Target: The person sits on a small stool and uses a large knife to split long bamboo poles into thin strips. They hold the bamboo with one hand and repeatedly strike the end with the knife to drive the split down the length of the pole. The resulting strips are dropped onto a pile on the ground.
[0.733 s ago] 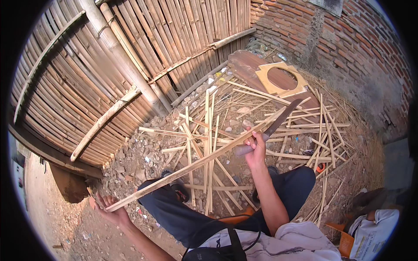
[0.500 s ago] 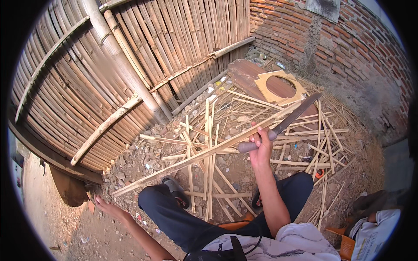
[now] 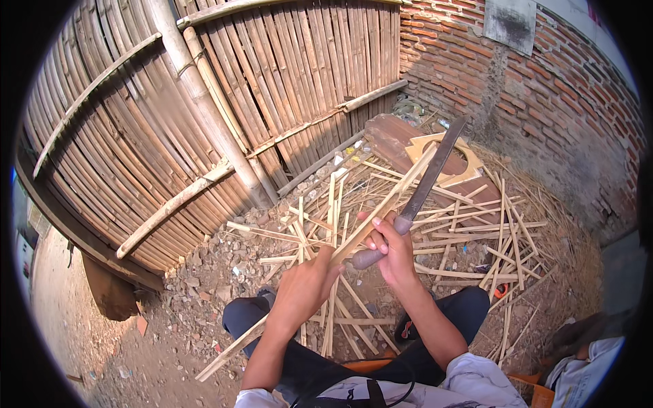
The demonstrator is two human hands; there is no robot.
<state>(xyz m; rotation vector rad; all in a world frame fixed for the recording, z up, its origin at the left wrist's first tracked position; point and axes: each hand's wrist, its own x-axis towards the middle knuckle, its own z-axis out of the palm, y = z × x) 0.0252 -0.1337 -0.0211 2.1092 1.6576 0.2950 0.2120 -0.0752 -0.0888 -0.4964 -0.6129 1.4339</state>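
A long pale bamboo strip [image 3: 400, 188] slants across my lap, its far end up near the board and its near end low on the left. My left hand [image 3: 304, 285] is closed over the middle of this strip. In my right hand [image 3: 394, 257] is a machete [image 3: 435, 170], gripped by its greyish wrapped handle, with the dark blade pointing up and away. The fingers of that same hand also press against the strip just beyond my left hand. Blade and strip lie side by side, nearly parallel.
Many cut bamboo strips [image 3: 330, 309] lie crossed on the stony ground before my knees. Beyond them, a yellowish frame with a round hole [image 3: 416, 144] rests on a brown board [image 3: 391, 136]. A bamboo fence [image 3: 299, 75] and a brick wall [image 3: 449, 54] enclose the spot.
My left hand has come in from the far left and taken hold of the strip. Strip and machete have both swung to a steeper slant, and the strip has slid down toward me.
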